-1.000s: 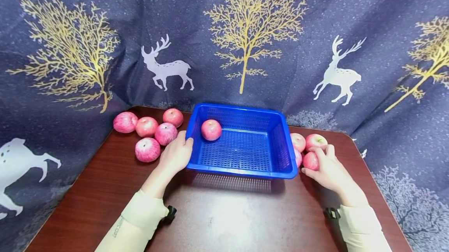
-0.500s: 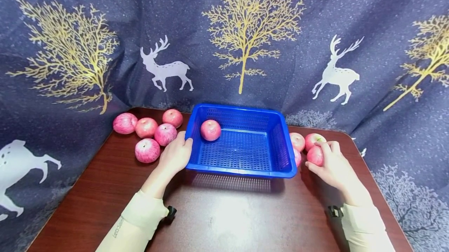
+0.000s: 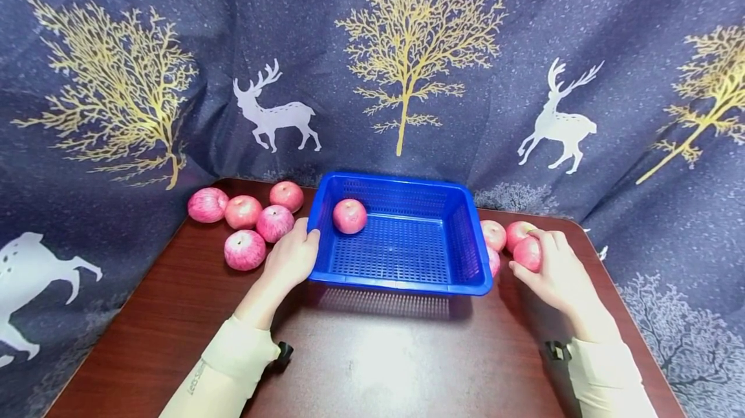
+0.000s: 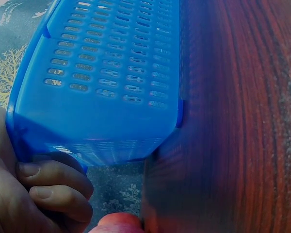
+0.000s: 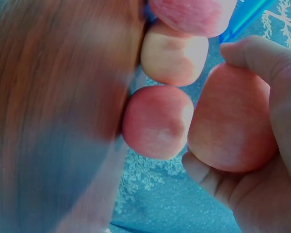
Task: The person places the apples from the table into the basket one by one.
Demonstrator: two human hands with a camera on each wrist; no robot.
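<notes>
My left hand point(image 3: 293, 255) grips the left rim of a blue plastic basket point(image 3: 401, 286); in the left wrist view its fingers point(image 4: 63, 201) curl at the basket's end wall point(image 4: 102, 121). Inside the basket, near its left end, sits one red apple point(image 3: 350, 216). To the right of the basket, my right hand point(image 3: 555, 275) holds a red apple point(image 3: 527, 254) between thumb and fingers. The right wrist view shows this apple point(image 5: 233, 121) raised off the table, beside a red apple point(image 5: 157, 122) and a paler apple point(image 5: 174, 54). A further apple point(image 3: 493, 261) is partly hidden by the basket.
Several apples lie left of the basket, among them a streaked one point(image 3: 244, 250) nearest the front. The brown wooden table point(image 3: 372, 353) extends toward me. A dark cloth point(image 3: 349, 107) printed with deer and gold trees hangs directly behind the table.
My right hand has lifted the apple from the right-hand group, moving it slightly up and to the right. The left hand stays on the basket rim, and the basket has not moved.
</notes>
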